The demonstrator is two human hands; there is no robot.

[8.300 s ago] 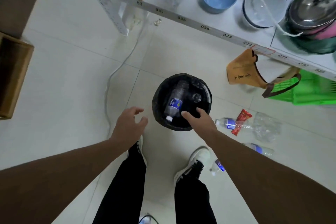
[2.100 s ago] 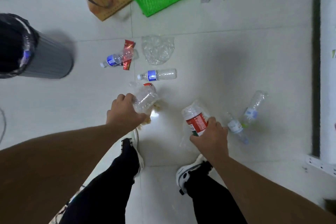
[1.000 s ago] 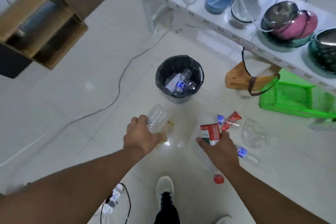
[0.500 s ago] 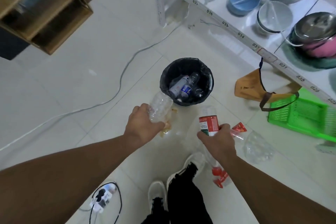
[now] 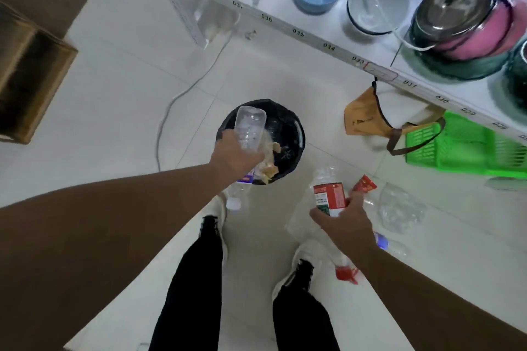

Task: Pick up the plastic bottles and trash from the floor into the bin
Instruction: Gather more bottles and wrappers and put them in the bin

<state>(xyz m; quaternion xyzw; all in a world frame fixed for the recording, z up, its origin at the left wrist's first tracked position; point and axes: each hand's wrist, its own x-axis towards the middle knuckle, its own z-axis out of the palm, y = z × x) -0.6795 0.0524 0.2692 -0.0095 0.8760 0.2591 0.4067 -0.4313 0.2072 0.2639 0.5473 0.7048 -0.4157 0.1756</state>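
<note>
Over one bin [image 5: 296,134], two hands' fingers each clamped on one bottle: left hand [image 5: 235,152], clear bottle [image 5: 251,127]; right hand [image 5: 346,225], red-labelled bottle [image 5: 328,196].

I read one view only: head camera, looking steeply down from standing height onto the bin [image 5: 288,134], which sits mid-frame; shelf [image 5: 313,37] beyond it, my legs nearer than it.

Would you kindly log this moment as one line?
left hand: clear bottle over bin | right hand: red-label bottle, short of bin | wrapper on floor
</note>
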